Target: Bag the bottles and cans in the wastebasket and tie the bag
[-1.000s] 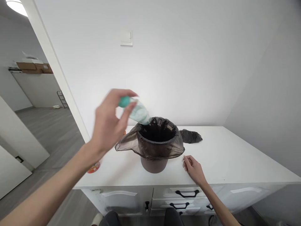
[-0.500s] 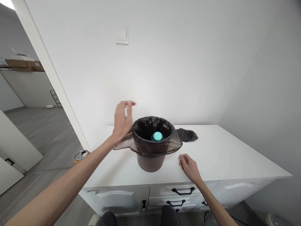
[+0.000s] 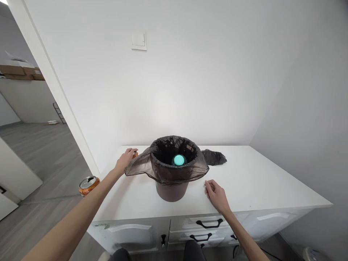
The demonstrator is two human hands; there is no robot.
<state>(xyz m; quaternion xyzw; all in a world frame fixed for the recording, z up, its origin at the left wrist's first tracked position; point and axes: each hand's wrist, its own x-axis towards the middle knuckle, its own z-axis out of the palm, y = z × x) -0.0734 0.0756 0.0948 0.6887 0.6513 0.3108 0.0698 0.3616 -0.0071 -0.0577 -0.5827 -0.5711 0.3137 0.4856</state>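
Note:
A brown trash bin [image 3: 172, 192] stands on the white cabinet top, lined with a dark, see-through trash bag [image 3: 163, 170] folded over its rim. Inside it shows a bottle's turquoise cap [image 3: 179, 160]. Left of the bin, behind the bag's spread edge, my left hand [image 3: 125, 159] is closed round an orange can [image 3: 135, 154], which is mostly hidden by the fingers and the bag. My right hand [image 3: 216, 194] lies at the right of the bin with its fingers curled and nothing visible in them.
An orange drink can [image 3: 89, 185] with an opened top appears beyond the cabinet's left edge, partly behind my left forearm. A crumpled black bag [image 3: 214, 157] lies right of the bin. Drawers with black handles [image 3: 209, 223] are below the cabinet top [image 3: 261, 177].
My left hand has come down from above the bin's left side and taken hold of the orange can behind the bag. The right hand stays in its place. The view has shifted slightly.

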